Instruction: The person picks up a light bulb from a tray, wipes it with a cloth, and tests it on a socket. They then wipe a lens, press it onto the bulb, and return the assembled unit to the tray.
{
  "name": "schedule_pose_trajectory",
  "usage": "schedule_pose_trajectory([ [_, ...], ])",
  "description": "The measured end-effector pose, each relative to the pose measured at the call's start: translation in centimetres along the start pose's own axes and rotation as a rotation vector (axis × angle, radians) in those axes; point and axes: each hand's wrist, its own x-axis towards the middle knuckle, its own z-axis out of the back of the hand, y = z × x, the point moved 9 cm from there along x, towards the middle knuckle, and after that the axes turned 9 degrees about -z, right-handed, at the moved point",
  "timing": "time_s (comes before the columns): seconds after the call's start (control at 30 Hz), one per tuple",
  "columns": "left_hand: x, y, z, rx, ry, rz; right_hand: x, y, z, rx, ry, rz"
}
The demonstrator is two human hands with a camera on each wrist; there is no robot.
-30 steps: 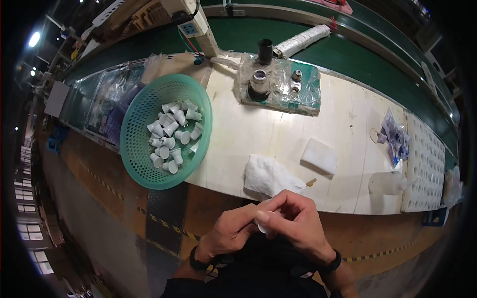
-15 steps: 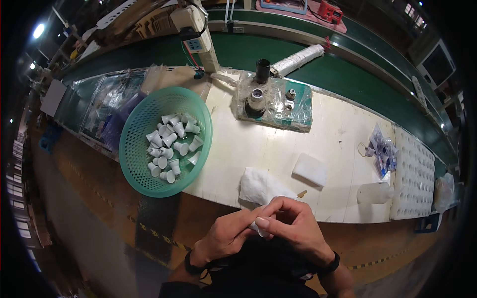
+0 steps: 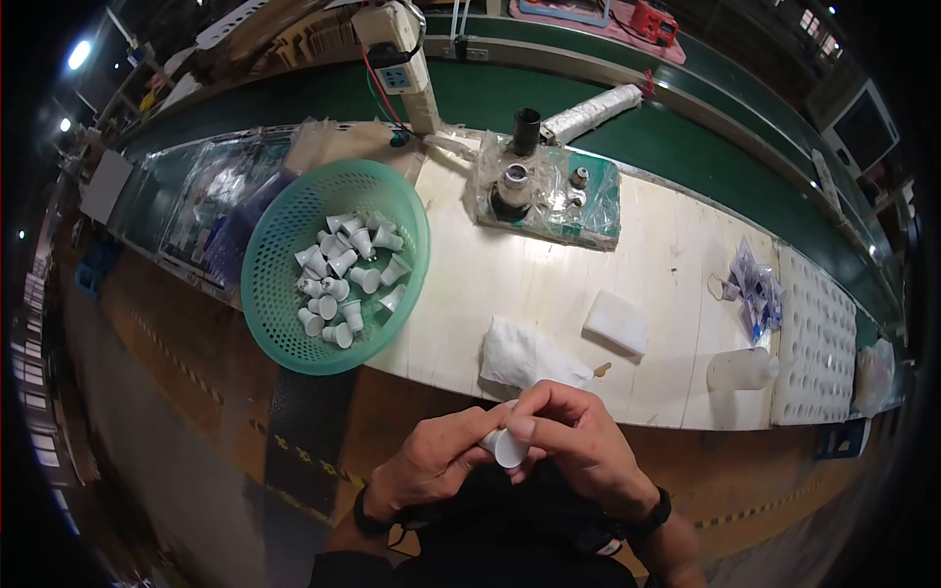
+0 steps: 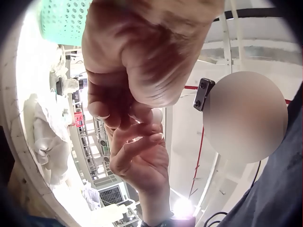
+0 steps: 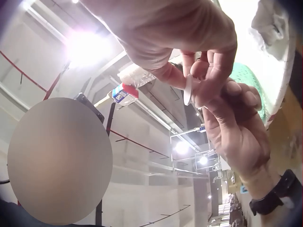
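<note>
Both hands meet in front of the body, just off the table's near edge, around one white flared cup-shaped part (image 3: 511, 451). Its round wide end faces up toward the head camera. The left hand (image 3: 436, 456) grips the narrow end between thumb and fingers, covering much of it. Thumb and fingers of the right hand (image 3: 588, 441) pinch the part by its wide rim. From the right wrist, the rim (image 5: 188, 90) appears edge-on beside the right fingertips. Several similar white cup-shaped parts (image 3: 343, 263), some with metal bits, lie in a green perforated basket (image 3: 260, 284).
A folded white cloth (image 3: 524, 355) and a white block (image 3: 616, 321) lie on the pale table (image 3: 451, 294). Behind them stands a plastic-wrapped fixture (image 3: 549, 211). To the right are a translucent bottle (image 3: 740, 369), a purple-blue packet (image 3: 755, 294) and a white tray with holes (image 3: 814, 343).
The cup-shaped part has been turned between the fingers, so more of its wide end shows now. The left hand has drawn slightly leftward. The head view has shifted a little.
</note>
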Motion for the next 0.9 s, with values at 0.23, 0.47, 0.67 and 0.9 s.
schedule_pose_trajectory([
  [0.23, -0.9, 1.1, -0.1, -0.057, -0.044, -0.007, -0.1, -0.9, -0.2, 0.179, 0.037, 0.013],
  [0.47, -0.1, 0.5, -0.5, 0.017, -0.014, -0.082, -0.6, -0.5, 0.3, 0.083, 0.001, 0.029],
  [0.67, 0.6, -0.5, -0.2, 0.136, 0.050, -0.140, -0.2, -0.8, 0.7, 0.171, 0.059, -0.037],
  [0.9, 0.9, -0.9, -0.2, 0.151, 0.089, -0.149, -0.2, -0.8, 0.8, 0.071, 0.028, -0.017],
])
